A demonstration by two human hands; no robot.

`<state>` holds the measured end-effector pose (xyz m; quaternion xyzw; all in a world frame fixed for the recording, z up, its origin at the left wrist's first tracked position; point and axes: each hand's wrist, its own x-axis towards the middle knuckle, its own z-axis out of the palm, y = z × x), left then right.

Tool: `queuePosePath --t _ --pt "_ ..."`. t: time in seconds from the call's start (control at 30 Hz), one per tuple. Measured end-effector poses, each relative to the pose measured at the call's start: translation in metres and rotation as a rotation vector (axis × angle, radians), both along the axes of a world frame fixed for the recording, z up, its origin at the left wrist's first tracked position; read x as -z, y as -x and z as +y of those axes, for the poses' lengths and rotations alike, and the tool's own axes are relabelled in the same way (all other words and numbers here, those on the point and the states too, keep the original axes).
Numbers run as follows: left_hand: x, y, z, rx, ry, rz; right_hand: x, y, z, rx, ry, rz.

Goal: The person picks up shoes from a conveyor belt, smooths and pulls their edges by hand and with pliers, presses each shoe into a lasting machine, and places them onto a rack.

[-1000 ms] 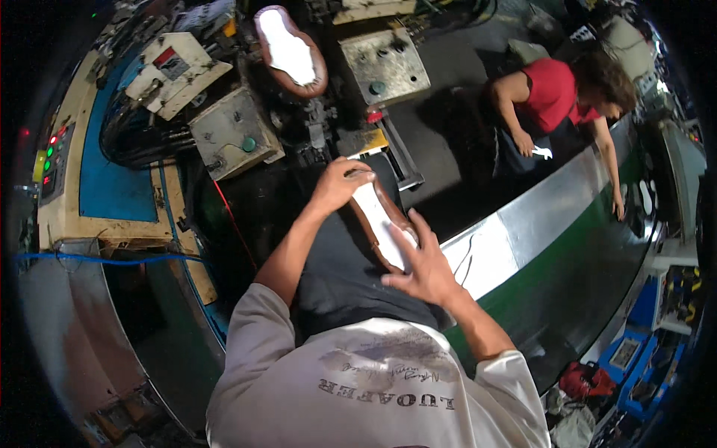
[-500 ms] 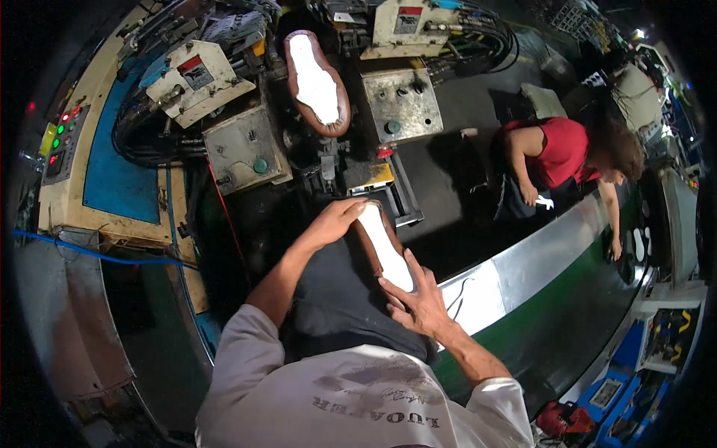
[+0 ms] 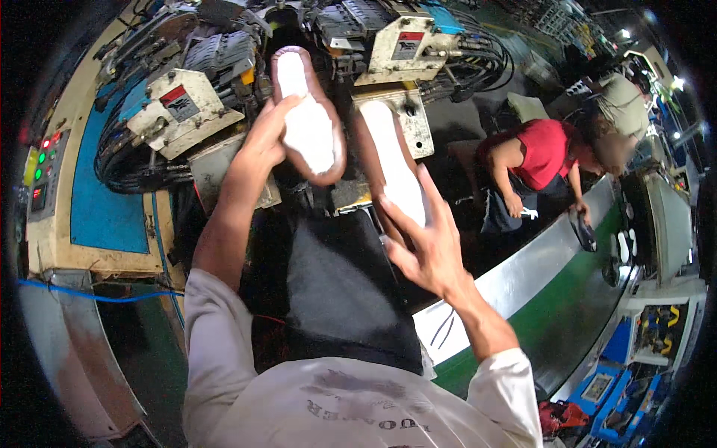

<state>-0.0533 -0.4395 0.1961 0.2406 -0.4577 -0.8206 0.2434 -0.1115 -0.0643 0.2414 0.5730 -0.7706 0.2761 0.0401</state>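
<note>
My left hand is closed around a brown shoe upper with a white sole side facing up. The thumb lies across its narrow waist, and the other fingers are hidden behind its edge. This shoe sits at the middle of the machine, wide end toward me. In my right hand is a second brown shoe upper, also white side up and held beside the first. Fingers and thumb span its near end, while its far end overlaps the right control box. A gap separates the two shoes.
Machine heads with hoses, a left plate and a right plate, flank the shoes. A button panel stands at far left. On the right runs a green conveyor with a metal edge; a co-worker in red leans over it.
My left hand has left the shoe over my lap and taken hold of the one at the machine, which is slightly nearer me. My right hand has carried its shoe forward and up.
</note>
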Motion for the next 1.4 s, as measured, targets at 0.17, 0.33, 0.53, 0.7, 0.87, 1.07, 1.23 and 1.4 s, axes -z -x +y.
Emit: queuePosePath --t 0.17,0.33,0.53,0.7,0.87,1.07,1.23,1.4 --pt "-0.016 -0.133 0.058 0.018 0.064 0.018 -0.017 0.015 -0.122 -0.060 0.025 0.034" --pt "-0.006 -0.216 0.140 0.040 -0.294 0.335 0.024 0.022 -0.198 -0.018 0.054 0.064" --pt "0.054 -0.275 0.178 -0.047 -0.424 0.261 0.026 0.000 -0.214 0.050 -0.006 0.043" --pt "0.052 -0.276 0.198 -0.044 -0.332 0.095 0.051 -0.001 -0.217 -0.089 0.168 0.284" --pt "0.059 -0.270 0.215 -0.015 -0.412 0.079 0.059 0.000 -0.220 -0.061 0.171 0.299" --pt "0.030 -0.250 0.224 -0.046 -0.529 0.047 0.046 0.023 -0.259 -0.034 0.260 0.326" --pt "0.061 -0.238 0.204 -0.058 -0.605 0.049 0.030 0.053 -0.321 -0.045 0.225 0.364" --pt "0.102 -0.223 0.180 -0.082 -0.724 0.011 0.024 0.081 -0.368 -0.016 0.231 0.406"
